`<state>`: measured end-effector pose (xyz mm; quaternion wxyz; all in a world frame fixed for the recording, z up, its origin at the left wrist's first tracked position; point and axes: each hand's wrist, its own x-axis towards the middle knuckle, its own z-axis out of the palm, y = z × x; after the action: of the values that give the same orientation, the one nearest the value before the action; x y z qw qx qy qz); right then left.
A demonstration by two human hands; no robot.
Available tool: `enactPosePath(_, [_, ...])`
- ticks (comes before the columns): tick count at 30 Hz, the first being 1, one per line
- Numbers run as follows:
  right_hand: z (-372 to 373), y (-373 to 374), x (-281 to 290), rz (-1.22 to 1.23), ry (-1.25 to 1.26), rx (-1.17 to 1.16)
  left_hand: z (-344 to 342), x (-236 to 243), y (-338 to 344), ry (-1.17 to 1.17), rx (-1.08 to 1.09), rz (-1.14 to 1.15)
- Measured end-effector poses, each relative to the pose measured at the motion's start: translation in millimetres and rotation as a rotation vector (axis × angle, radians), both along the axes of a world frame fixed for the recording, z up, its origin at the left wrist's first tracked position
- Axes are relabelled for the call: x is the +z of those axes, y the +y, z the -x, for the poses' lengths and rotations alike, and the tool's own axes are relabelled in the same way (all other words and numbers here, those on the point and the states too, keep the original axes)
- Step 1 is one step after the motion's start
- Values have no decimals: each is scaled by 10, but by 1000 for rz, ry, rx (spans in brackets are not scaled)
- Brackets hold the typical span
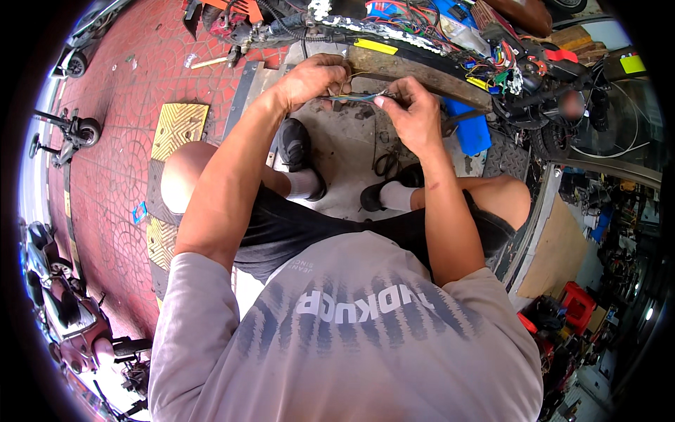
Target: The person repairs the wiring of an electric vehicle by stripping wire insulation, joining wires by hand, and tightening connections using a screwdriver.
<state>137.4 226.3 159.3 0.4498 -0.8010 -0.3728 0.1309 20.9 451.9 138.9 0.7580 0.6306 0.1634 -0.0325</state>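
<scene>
Between my hands a thin bundle of wires, blue, yellow and dark, is stretched sideways above the concrete ground. My left hand is closed on the bundle's left part, with curled fingers near a thin yellow wire that loops up from it. My right hand grips the bundle's right end between thumb and fingers, where frayed pale tips show. Just beyond is a long worn beam. A yellow strip lies above it, among a tangle of coloured wires and connectors.
A blue panel sits right of my right hand. Red paving with yellow tactile tiles is at left, with scooters beyond. A dark scooter wheel and a cluttered workshop with a red stool are at right.
</scene>
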Motion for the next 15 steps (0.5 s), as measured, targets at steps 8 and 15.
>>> enactPosePath(8, [43, 27, 6, -231, 31, -24, -16, 109, -39, -74, -205, -182])
enactPosePath(15, [128, -48, 293, 15, 70, 84, -27, 40, -15, -45, -231, -179])
